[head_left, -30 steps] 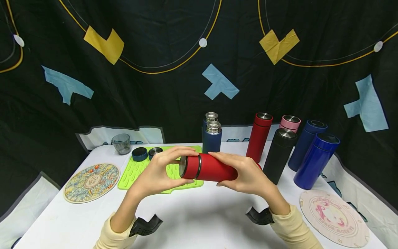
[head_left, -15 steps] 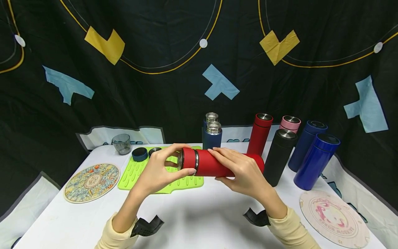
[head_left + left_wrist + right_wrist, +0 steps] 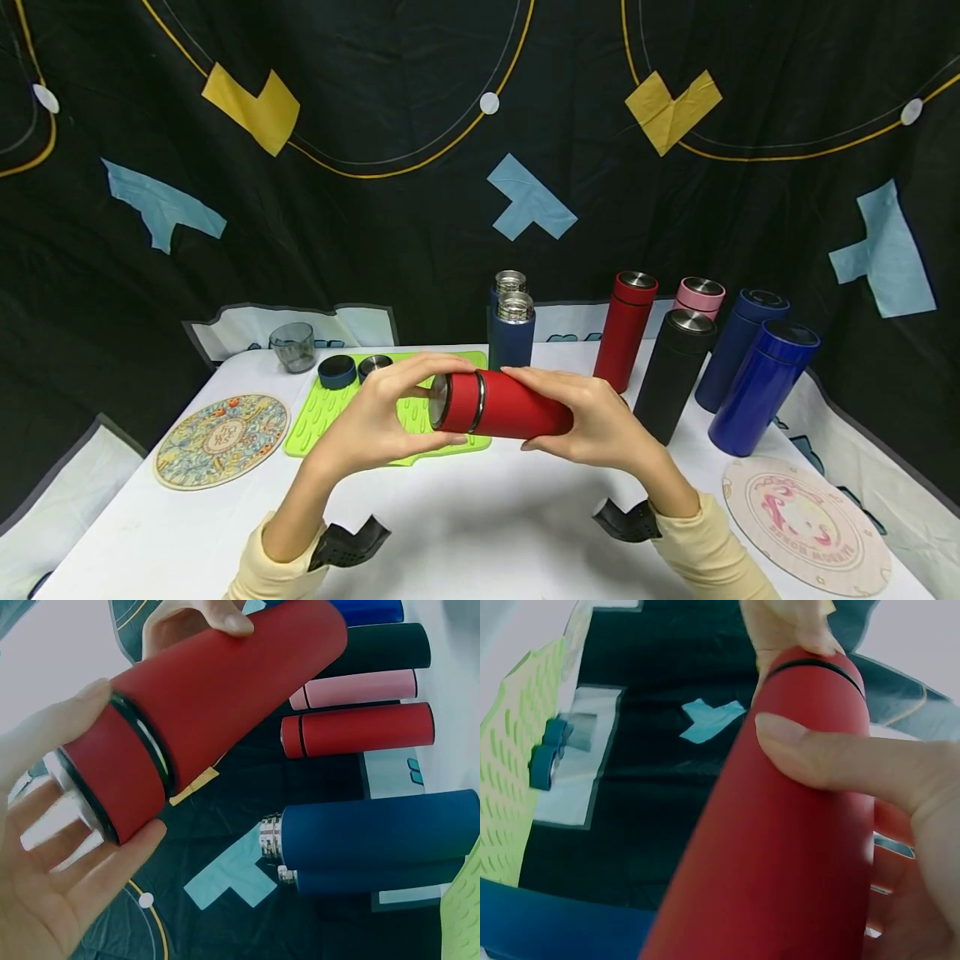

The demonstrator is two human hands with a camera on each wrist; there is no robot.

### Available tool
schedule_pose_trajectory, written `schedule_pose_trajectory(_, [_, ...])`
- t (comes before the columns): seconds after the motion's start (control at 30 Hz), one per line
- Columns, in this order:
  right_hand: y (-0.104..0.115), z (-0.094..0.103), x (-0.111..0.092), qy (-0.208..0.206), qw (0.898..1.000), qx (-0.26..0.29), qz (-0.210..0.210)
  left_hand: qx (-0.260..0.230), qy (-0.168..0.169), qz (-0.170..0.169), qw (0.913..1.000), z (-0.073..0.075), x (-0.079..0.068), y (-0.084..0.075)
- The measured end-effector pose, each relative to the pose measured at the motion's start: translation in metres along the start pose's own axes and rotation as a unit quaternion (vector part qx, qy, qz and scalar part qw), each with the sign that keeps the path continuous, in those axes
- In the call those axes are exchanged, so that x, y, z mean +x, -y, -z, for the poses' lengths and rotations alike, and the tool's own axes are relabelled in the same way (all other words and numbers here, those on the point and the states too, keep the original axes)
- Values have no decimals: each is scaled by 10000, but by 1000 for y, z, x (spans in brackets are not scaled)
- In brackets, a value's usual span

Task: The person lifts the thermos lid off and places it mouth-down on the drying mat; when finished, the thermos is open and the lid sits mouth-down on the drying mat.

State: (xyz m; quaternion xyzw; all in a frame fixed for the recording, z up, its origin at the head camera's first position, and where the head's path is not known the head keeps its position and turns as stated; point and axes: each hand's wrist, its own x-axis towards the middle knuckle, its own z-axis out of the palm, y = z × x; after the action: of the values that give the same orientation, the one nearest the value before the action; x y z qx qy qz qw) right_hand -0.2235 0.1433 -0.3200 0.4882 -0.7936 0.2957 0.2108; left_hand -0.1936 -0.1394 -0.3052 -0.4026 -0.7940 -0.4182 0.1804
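A red thermos lies on its side in the air over the table, its lid end toward the left. My left hand pinches the red lid, thumb on the near side and fingers on the far side. Around the thermos body my right hand is wrapped, its thumb below and fingers over the top. In the left wrist view the lid sits against the body, with a dark shiny ring between them. The right wrist view shows the thumb laid along the red body.
Two lidless blue thermoses stand behind the hands. A green mat holds two dark blue lids, near a glass. Right of them stand red, black, pink and blue thermoses. Round mats lie at both sides.
Half a second ago the thermos was more level and slightly higher, its base visible past the right hand. It now tilts, and that hand covers the base. Lids and other thermoses have not moved.
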Motion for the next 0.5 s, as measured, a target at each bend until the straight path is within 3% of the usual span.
schedule_pose_trajectory(0.23, [5,-5,4,-354,9905,-1305,241,56,-272,1106,9935,-3,0,4])
schedule_pose_trajectory(0.33, [4,-5,4,-297,9914,-1257,191,78,-114,904,9958,-2,0,6])
schedule_pose_trajectory(0.5, [0,-1,1,-49,9994,-348,7,36,86,53,9999,1,0,5])
